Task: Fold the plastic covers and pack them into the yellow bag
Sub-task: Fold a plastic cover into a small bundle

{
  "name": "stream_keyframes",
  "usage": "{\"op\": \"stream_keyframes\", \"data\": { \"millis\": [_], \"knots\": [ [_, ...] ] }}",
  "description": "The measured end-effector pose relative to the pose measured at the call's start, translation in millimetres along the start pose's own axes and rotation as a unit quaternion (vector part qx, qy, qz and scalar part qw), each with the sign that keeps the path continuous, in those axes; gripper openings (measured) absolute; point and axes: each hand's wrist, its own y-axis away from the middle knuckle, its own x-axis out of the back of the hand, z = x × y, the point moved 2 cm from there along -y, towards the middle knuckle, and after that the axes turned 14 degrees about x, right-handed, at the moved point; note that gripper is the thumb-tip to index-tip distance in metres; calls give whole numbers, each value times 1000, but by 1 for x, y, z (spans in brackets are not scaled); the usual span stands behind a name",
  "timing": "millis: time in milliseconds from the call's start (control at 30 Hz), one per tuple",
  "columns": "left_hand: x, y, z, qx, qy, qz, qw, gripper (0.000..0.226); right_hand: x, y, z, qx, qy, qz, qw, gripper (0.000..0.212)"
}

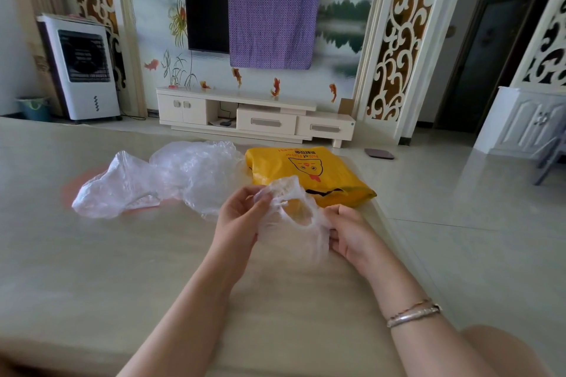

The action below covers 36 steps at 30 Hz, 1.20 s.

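Plastic cover (pixel 291 223) is in both my hands, held up just above the table (pixel 92 269), right in front of the yellow bag (pixel 309 174). It's thin, clear, crinkled, with a gathered rim; the opening faces me and I can see yellow through it. Left hand (pixel 242 217) pinches the upper left part of the rim between thumb and fingers, right hand (pixel 352 232) grips the lower right edge, fingers curled in. Both closed on the cover, neither free. Holding it by opposite sides makes sense: film this limp won't keep a shape, so I need tension across it to find the edges and flatten it before a fold. My read: fold just starting, no crease visible yet. Bag lies flat on the table behind the cover, near the table's right edge, printed face up; which end is its mouth I can't tell from here. Looks flat, so probably little or nothing packed. To the left of the bag, a pile of more covers (pixel 159 180) sits loose and bunched on the table, touching or nearly touching the bag's left side, well within reach of my left hand. So most of the job is left, I'd guess. Risk: film is slippery and springy, folds may pop open unless pressed on the table. Further out: TV stand (pixel 254 116), TV (pixel 205 9) half draped with purple cloth (pixel 272 21).
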Motion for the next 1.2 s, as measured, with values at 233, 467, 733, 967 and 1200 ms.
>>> {"op": "stream_keyframes", "data": {
  "millis": [233,467,733,967,1200],
  "knots": [
    [5,3,-1,-96,-226,219,944,1,18,-3,-6,136,217,142,956,12],
    [12,3,-4,-22,-341,242,908,26,23,-4,5,119,426,90,892,15],
    [-5,12,-1,-289,-395,123,863,34,24,0,6,132,485,71,861,16],
    [-11,1,-30,-141,-693,-9,707,49,19,5,-4,250,590,75,764,13],
    [-10,5,-31,-67,-754,-22,653,74,9,17,5,287,436,-146,841,32]
  ]
}}
